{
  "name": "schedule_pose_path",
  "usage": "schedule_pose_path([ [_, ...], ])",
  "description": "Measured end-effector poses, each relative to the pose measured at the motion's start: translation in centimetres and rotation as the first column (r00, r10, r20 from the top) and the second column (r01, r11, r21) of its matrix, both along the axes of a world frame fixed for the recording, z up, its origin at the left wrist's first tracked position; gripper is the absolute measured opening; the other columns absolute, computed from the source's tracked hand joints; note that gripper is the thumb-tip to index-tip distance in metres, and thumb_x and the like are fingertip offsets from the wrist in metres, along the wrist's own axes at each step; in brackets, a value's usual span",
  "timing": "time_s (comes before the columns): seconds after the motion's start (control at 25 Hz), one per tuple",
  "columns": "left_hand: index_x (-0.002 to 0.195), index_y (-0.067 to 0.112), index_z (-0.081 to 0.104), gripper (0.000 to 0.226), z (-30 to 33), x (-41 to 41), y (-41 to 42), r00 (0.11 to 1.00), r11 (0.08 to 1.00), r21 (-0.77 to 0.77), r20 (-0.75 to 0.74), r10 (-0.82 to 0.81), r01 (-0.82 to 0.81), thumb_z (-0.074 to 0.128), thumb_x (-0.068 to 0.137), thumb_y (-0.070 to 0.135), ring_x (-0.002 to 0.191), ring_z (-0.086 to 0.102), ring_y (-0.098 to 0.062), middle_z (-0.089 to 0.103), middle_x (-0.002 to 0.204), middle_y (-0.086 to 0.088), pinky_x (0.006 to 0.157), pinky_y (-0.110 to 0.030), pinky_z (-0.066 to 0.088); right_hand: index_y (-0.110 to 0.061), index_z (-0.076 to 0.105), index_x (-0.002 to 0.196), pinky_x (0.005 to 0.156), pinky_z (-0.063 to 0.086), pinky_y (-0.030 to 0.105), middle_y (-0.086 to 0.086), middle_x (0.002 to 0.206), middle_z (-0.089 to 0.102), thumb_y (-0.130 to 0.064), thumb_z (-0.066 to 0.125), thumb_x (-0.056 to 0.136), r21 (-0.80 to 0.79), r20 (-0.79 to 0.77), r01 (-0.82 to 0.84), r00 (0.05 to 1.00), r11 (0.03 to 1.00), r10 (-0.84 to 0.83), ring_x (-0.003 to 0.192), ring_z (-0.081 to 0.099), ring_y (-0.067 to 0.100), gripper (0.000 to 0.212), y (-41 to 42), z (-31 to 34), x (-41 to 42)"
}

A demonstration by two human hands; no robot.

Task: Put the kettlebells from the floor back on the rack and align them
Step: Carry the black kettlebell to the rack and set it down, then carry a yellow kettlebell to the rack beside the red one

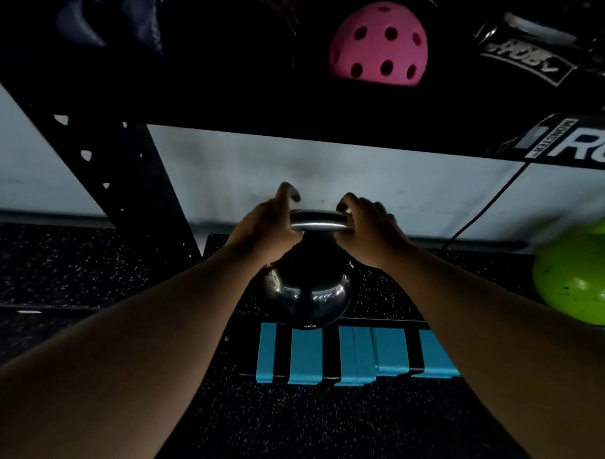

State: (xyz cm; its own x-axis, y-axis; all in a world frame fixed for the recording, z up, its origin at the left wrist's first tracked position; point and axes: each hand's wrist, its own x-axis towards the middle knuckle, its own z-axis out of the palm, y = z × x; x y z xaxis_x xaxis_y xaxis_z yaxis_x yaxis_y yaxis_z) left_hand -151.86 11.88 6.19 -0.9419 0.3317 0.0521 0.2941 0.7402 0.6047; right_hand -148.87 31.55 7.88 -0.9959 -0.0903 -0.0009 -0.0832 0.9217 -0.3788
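I am gripping the kettlebell (pixel 308 291) handle, running left to right, with left hand (pixel 266 227) and right hand (pixel 369 230) closed at either end, its body hanging just over the rack (pixel 333 352) shelf edge.

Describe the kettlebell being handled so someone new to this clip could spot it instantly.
Under the black rack, at the picture's centre, both hands grip one handle: left hand, right hand. That is the kettlebell: glossy black, marked 4KG, unlike the green kettlebell at right.

The kettlebell (pixel 308 294) is gleaming glossy black, its handle (pixel 319 222) shining like bare metal; below it, speckled rubbery flooring (pixel 301 428) is looking matt.
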Motion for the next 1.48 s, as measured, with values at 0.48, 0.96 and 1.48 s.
schedule_pose_path([
  [0.48, 0.126, 0.038, 0.046, 0.058, -0.2, 17.9, -16.3, 0.949, 0.953, -0.167, 0.150, 0.277, -0.252, 0.063, 0.071, 0.032, 0.113, 0.053, -0.016, 0.058, 0.123, 0.010, 0.097, -0.042, 0.042, -0.023, 0.057, 0.116, 0.098, 0.044, 0.042, 0.001, 0.115, 0.060, -0.023, 0.060, 0.083, 0.141, -0.126, -0.481, 0.858, 0.865, 0.498, 0.114, 0.052, 0.026, 0.034, -10.0, 3.5, 10.5],
  [0.96, 0.110, 0.039, 0.057, 0.040, -12.4, 55.3, -36.0, 0.564, 0.760, -0.337, 0.519, 0.642, -0.556, 0.061, 0.071, 0.032, 0.099, 0.059, -0.015, 0.061, 0.109, 0.013, 0.083, -0.039, 0.050, -0.028, 0.058, 0.103, 0.082, 0.041, 0.033, -0.007, 0.098, 0.060, -0.028, 0.057, 0.089, -0.048, 0.279, -0.845, 0.500, 0.532, 0.820, 0.096, 0.053, 0.018, 0.015, -34.2, -10.6, 33.2],
  [1.48, 0.132, 0.029, 0.045, 0.064, -28.9, 77.4, -40.7, 0.536, 0.743, -0.451, 0.515, 0.669, -0.493, 0.068, 0.073, 0.031, 0.121, 0.045, -0.026, 0.049, 0.130, -0.001, 0.091, -0.043, 0.042, -0.025, 0.050, 0.117, 0.089, 0.045, 0.046, 0.006, 0.113, 0.053, -0.033, 0.061, 0.080, 0.049, 0.617, -0.944, 0.285, 0.327, 0.733, 0.108, 0.050, 0.033, 0.039, -44.6, -29.4, 56.2],
])
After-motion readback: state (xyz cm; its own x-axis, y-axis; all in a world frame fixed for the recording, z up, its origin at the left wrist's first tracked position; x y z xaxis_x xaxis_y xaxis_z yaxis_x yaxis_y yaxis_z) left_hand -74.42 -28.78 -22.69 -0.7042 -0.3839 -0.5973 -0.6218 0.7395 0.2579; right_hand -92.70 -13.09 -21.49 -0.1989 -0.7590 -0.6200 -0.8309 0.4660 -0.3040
